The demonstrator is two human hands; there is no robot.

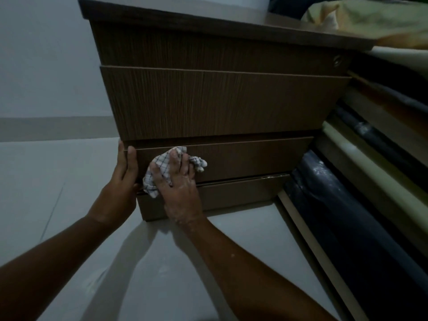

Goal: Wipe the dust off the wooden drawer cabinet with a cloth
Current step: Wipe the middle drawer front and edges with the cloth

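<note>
Cloth (pixel 162 169) pressed under right hand (pixel 179 181) against drawer front (pixel 243 158).

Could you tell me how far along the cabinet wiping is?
Done: cannot tell; dust doesn't show in this dim view. In hand: right hand presses the checked cloth on the third drawer front; left hand steadies its edge. Left, probably: the bottom panel.

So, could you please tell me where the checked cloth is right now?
In the head view, the checked cloth is low and left of centre, pressed by the right hand against the third drawer front, beside the left hand.
</note>
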